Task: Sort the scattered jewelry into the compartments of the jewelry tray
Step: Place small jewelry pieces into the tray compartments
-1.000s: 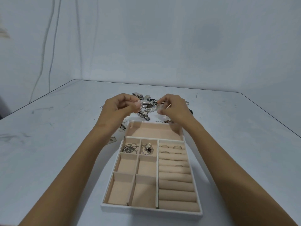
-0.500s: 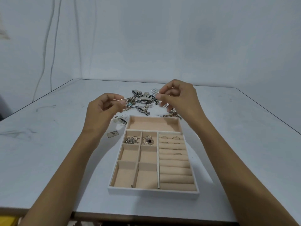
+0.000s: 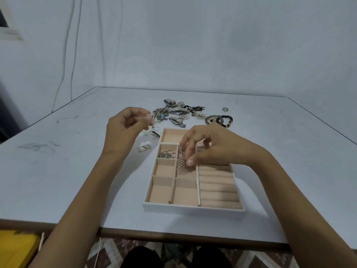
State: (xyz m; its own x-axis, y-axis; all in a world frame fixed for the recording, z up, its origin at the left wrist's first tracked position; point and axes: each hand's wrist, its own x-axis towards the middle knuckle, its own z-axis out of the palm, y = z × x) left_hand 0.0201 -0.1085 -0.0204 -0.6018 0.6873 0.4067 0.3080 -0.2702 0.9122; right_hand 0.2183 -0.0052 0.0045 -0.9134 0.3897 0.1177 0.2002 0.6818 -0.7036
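At the far left, down by my knee, a yellow box (image 3: 16,248) sits below the table (image 3: 58,171) edge. My left hand (image 3: 125,130) is raised over the table at about 10 o'clock from the tray, thumb and forefinger pinched on a small silvery piece (image 3: 152,118) with a bit hanging down; I cannot tell what kind it is. Just beside the tray's left wall lie a small pale tag (image 3: 144,147) and a dark oval charm (image 3: 154,134).

The tray (image 3: 193,207) sits straight ahead of me, white outside, peach inside. Its upper left small compartment holds a cluster of silver rings (image 3: 167,154). My right hand (image 3: 210,147) hovers over the tray's middle, fingertips pinched on a silver fan-shaped earring (image 3: 183,168) whose spikes point down into the second compartment of the middle column. The ring rolls (image 3: 217,186) fill the right side.

At 12 o'clock beyond the tray is the heap of loose jewelry (image 3: 177,112), with beaded bracelets (image 3: 219,119) at 1 o'clock and a lone ring (image 3: 224,109) past them.
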